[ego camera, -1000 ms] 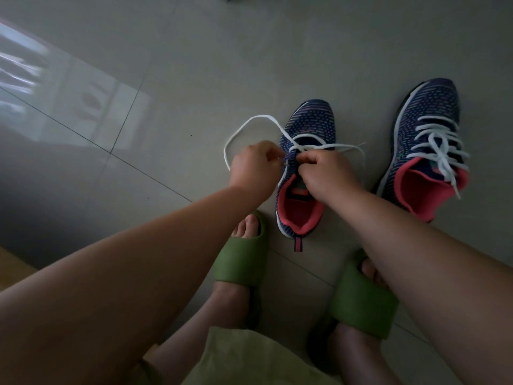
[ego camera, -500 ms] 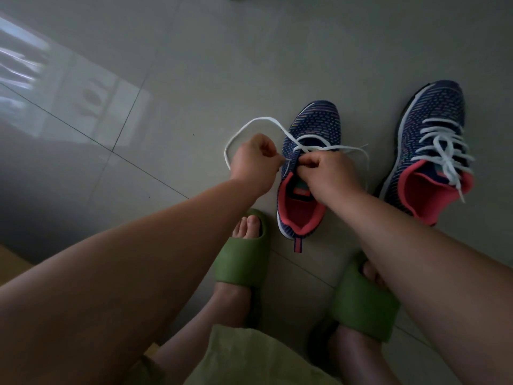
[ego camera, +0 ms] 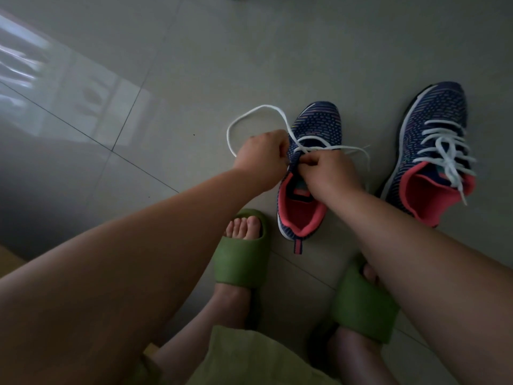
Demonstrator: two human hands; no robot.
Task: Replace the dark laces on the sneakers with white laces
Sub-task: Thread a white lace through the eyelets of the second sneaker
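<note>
Floor (ego camera: pixel 249 45): large tiles, smooth and glossy, with a bright reflection at far left; thin grout lines. Near sneaker (ego camera: pixel 316 126): knitted cloth upper, matt, with a fine raised dash pattern; lining (ego camera: pixel 302 215) of soft matt fabric. Far-right sneaker (ego camera: pixel 435 107): same knit cloth, with a smooth pale sole edge. White laces (ego camera: pixel 249 113): flat woven cloth, matt. Green slippers (ego camera: pixel 241 262): moulded foam or rubber, smooth and matt. Garment (ego camera: pixel 249 359) at near edge: matt woven cloth.

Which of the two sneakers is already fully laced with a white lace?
The right-hand sneaker, untouched on the floor, with white lace crossed in several rows. The left sneaker, between both hands, has only one row threaded, its lace looping loose.
</note>
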